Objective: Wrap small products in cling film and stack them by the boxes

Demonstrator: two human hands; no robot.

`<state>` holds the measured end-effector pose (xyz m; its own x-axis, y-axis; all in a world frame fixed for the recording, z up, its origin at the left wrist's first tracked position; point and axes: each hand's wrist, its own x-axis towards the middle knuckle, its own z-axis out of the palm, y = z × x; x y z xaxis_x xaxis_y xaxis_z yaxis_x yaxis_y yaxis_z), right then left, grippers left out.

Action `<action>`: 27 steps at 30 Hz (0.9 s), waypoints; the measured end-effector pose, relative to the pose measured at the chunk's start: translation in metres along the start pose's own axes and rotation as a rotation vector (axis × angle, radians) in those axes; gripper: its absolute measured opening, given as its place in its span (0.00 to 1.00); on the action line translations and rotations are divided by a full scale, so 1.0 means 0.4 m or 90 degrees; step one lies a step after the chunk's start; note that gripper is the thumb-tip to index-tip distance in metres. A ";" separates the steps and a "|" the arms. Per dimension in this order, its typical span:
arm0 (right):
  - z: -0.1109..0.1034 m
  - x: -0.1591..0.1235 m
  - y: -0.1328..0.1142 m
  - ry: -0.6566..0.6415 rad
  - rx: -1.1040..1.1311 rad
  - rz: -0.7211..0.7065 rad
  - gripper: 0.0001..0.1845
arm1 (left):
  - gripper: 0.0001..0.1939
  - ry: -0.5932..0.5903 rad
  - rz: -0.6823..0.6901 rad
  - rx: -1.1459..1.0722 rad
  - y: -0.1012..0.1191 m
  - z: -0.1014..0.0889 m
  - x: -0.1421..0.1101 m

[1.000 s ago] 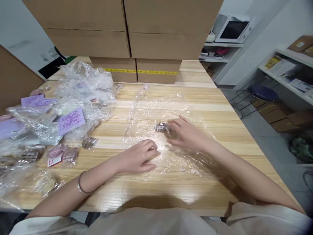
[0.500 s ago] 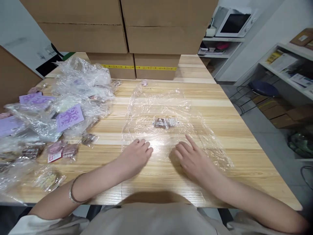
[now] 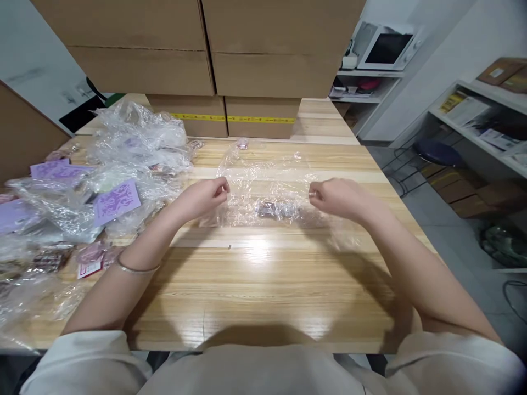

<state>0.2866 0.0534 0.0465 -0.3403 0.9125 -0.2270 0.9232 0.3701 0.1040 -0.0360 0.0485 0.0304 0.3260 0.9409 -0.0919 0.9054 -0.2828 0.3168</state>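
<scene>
A sheet of clear plastic film (image 3: 272,178) lies on the wooden table in front of me, its near part raised and folded away from me. My left hand (image 3: 206,197) pinches the film near its left side. Level with it, my right hand (image 3: 335,196) pinches the right side. Under the folded film, between both hands, sits a small wrapped item (image 3: 274,209), dark at one end and pale at the other; I cannot make out what it is.
Crumpled clear plastic (image 3: 135,131) and purple printed cards (image 3: 117,202) pile up at the left, with small wrapped packets (image 3: 51,259) nearer me. Cardboard boxes (image 3: 261,126) with a yellow measuring tape (image 3: 263,119) stand at the back. A stool (image 3: 436,153) is beyond the table's right edge.
Both hands have moved up and away from me, closing on the film. Its near edge has been lifted and folded over the small item.
</scene>
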 end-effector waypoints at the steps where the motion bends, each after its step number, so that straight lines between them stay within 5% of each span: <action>1: -0.006 0.041 0.015 -0.010 0.001 0.018 0.13 | 0.11 0.028 -0.011 0.039 -0.009 0.008 0.029; 8: -0.021 0.209 0.150 -0.180 0.010 0.084 0.20 | 0.15 0.128 -0.002 0.211 -0.053 0.047 0.158; 10: -0.015 0.216 0.173 -0.114 0.006 0.091 0.22 | 0.15 0.178 -0.030 0.239 -0.038 0.066 0.162; 12: -0.004 0.211 0.174 0.057 -0.042 0.086 0.25 | 0.19 0.265 -0.025 0.232 -0.001 0.098 0.151; 14: 0.006 0.198 0.157 0.233 -0.085 0.042 0.25 | 0.22 0.312 0.061 0.184 0.054 0.141 0.129; 16: 0.008 0.177 0.127 0.319 -0.088 -0.016 0.23 | 0.20 0.243 0.206 0.123 0.113 0.191 0.106; 18: 0.003 0.146 0.090 0.328 -0.075 -0.056 0.23 | 0.23 0.168 0.311 0.090 0.162 0.240 0.094; 22: 0.011 0.050 -0.018 0.383 0.002 -0.097 0.25 | 0.30 0.106 0.364 0.087 0.200 0.312 0.114; 27: 0.127 -0.021 -0.141 0.351 0.253 -0.206 0.28 | 0.25 0.067 0.335 0.056 0.185 0.340 0.150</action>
<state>0.2466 0.0159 -0.0066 -0.5493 0.7622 0.3424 0.7210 0.6395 -0.2668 0.0874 0.0586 -0.0801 0.7169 0.6800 0.1539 0.6476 -0.7312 0.2143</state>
